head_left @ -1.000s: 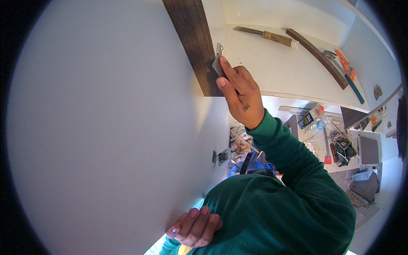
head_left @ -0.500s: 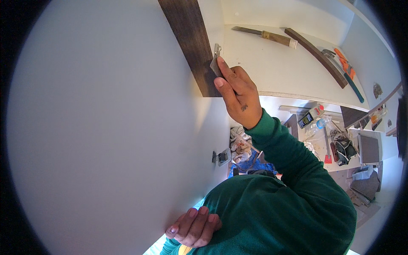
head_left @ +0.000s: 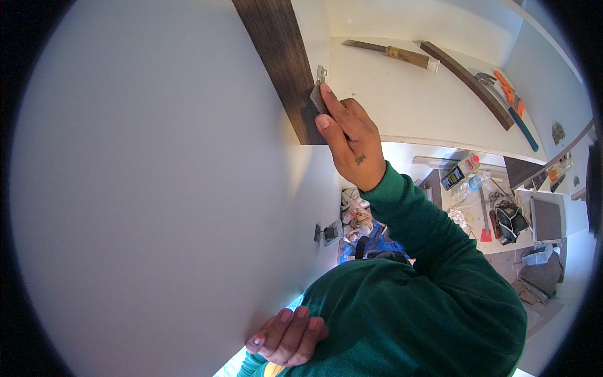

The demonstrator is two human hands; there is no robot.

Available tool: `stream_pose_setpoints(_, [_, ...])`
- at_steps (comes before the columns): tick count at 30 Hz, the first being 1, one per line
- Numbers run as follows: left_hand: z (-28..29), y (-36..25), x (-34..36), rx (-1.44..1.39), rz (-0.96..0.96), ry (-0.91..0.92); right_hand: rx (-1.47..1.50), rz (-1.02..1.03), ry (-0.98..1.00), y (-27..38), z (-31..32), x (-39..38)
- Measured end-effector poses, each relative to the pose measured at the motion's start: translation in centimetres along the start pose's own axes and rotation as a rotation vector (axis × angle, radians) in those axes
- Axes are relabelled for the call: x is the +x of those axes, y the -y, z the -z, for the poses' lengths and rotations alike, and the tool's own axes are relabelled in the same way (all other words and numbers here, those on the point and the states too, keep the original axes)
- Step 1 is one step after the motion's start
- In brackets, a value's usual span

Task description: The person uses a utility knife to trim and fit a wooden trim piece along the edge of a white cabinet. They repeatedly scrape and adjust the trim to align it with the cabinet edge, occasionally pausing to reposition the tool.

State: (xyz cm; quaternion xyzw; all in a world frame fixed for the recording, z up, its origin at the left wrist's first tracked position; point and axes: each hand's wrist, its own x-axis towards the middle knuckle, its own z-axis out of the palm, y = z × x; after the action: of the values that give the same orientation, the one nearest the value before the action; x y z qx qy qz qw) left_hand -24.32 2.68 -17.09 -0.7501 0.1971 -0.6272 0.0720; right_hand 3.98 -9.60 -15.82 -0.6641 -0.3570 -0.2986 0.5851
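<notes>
Up near the far end of the white panel, my right hand (head_left: pixel 355 138) pinches a small flat grey metal piece with a notched end (head_left: pixel 319 91). That piece rests at the edge of a dark brown wood strip (head_left: pixel 276 56), beside the strip's lower end. My exact kind for the metal piece cannot be made out. Close to my chest, at the lower edge, my left hand (head_left: pixel 289 336) has its fingers curled in; its palm is hidden. A bit of yellow (head_left: pixel 274 369) shows just under it.
On the white shelf (head_left: pixel 389 100) lie a wood-handled chisel (head_left: pixel 405 55), a dark wood bar (head_left: pixel 468 85), a hammer (head_left: pixel 518 119) and an orange-handled tool (head_left: pixel 510 94). Below are a bottle (head_left: pixel 461 171), a black bag (head_left: pixel 510 220) and a hinge (head_left: pixel 328 233) on the large white panel (head_left: pixel 157 188).
Almost nothing differs. My right hand stays at the dark strip with the metal piece, shifted only very slightly, and my left hand keeps its curled pose.
</notes>
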Motion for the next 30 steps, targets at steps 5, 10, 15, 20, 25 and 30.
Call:
stream_pose_setpoints(5, [0.0, 0.1, -0.1, -0.007, -0.012, -0.012, -0.002, -0.021, 0.024, 0.0, 0.2, -0.3])
stream_pose_setpoints(10, [-0.1, 0.0, -0.1, 0.003, -0.003, -0.010, 0.034, -0.009, -0.014, 0.1, -0.1, 0.7])
stream_pose_setpoints(15, [-0.2, 0.3, 0.1, -0.006, -0.024, -0.014, 0.005, -0.010, 0.001, 0.2, 0.0, 0.7])
stream_pose_setpoints(20, [-0.1, 0.1, 0.0, 0.013, -0.007, -0.004, 0.010, -0.008, 0.001, 0.4, 0.1, 0.5])
stream_pose_setpoints(25, [-0.1, 0.0, 0.1, 0.022, -0.010, 0.000, 0.049, 0.005, -0.014, 0.3, -0.2, 0.8])
stream_pose_setpoints(30, [-0.3, -0.1, 0.4, 0.014, 0.012, 0.006, 0.042, -0.006, 0.013, 0.2, 0.1, 0.6])
